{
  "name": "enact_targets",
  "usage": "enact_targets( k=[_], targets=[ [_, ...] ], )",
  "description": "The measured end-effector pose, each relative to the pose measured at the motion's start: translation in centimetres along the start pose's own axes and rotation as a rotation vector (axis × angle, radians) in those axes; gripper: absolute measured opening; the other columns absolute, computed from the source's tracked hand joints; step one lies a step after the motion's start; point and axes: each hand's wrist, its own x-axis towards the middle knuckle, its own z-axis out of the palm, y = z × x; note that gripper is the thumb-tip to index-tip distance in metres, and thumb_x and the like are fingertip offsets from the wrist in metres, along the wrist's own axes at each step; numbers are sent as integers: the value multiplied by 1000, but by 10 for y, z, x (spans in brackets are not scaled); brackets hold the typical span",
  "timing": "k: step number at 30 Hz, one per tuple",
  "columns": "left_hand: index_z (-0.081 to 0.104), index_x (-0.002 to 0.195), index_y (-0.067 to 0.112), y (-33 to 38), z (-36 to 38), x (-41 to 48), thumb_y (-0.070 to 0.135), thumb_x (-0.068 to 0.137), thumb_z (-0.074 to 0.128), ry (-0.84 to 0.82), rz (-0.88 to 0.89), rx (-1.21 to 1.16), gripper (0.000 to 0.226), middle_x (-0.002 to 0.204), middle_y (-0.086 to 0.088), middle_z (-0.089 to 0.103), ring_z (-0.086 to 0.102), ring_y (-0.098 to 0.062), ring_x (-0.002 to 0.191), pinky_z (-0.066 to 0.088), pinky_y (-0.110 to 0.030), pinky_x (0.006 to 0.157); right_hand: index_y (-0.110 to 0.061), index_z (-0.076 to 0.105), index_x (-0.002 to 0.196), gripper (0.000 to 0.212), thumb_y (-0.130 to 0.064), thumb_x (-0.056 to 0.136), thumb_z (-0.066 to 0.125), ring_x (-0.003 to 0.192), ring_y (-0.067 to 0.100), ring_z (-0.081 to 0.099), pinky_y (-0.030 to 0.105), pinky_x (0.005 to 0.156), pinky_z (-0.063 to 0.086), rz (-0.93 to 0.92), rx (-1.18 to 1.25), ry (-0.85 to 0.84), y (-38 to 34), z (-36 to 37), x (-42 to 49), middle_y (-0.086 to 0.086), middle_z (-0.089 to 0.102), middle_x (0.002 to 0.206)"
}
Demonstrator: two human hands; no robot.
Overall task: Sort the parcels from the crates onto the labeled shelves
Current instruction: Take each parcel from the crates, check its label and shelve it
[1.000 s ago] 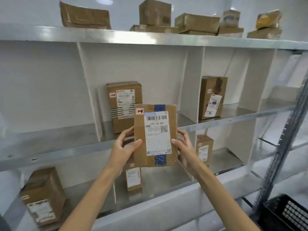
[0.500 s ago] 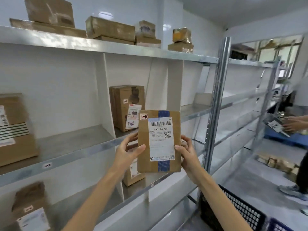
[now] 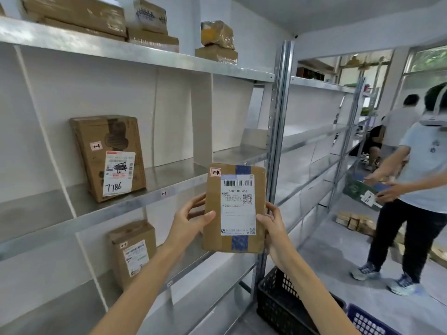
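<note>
A flat brown cardboard parcel [image 3: 214,213] with a white shipping label, blue tape and a small red-edged tag is held upright in front of the metal shelves. My left hand [image 3: 191,220] grips its left edge, thumb across the front. On the parcel's right edge, my right hand [image 3: 272,224] holds it with fingers curled round. Behind the parcel runs the middle shelf [image 3: 169,187], bearing a small label on its front lip. A black crate [image 3: 278,301] sits on the floor below my right forearm.
A parcel marked 7786 [image 3: 108,155] leans in a middle-shelf bay; another parcel [image 3: 133,250] stands on the shelf below. Several boxes [image 3: 150,25] lie on the top shelf. A steel upright [image 3: 278,117] divides the racks. A person [image 3: 416,184] stands at right; a blue crate [image 3: 370,322] is at bottom right.
The view has swung right along the shelves, bringing the steel upright, further racks and the person at right into sight. Both hands keep the same hold on the parcel.
</note>
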Motion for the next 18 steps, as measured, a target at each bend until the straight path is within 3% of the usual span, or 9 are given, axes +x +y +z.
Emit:
enact_targets(
  k=[7, 11, 15, 18],
  targets=[
    [53, 116, 38, -20, 32, 64, 29, 75, 73, -17, -2, 2, 47, 118, 11, 61, 56, -15, 113, 50, -43, 95, -41, 47, 111, 44, -35, 71, 66, 97, 13, 68, 30, 69, 57, -36, 17, 49, 8, -33, 63, -1, 67, 111],
    [53, 120, 34, -29, 51, 111, 34, 71, 74, -13, 52, 6, 54, 123, 8, 60, 57, -12, 112, 53, -31, 86, -40, 47, 114, 44, -37, 73, 63, 91, 8, 68, 30, 68, 55, -65, -2, 53, 8, -51, 111, 0, 64, 116],
    [52, 123, 33, -33, 70, 157, 27, 76, 75, 19, 114, 5, 53, 123, 14, 59, 57, -3, 108, 52, -16, 72, -38, 45, 118, 46, -41, 74, 61, 106, 21, 65, 46, 84, 56, -88, -27, 55, 0, -64, 169, 1, 64, 120],
    [50, 127, 31, -33, 84, 190, 25, 78, 75, 40, 151, 18, 55, 124, 11, 58, 56, -2, 110, 52, -13, 74, -32, 47, 119, 45, -36, 78, 67, 102, 18, 67, 36, 76, 59, -141, -7, 48, -7, -73, 210, 0, 65, 117]
  ],
)
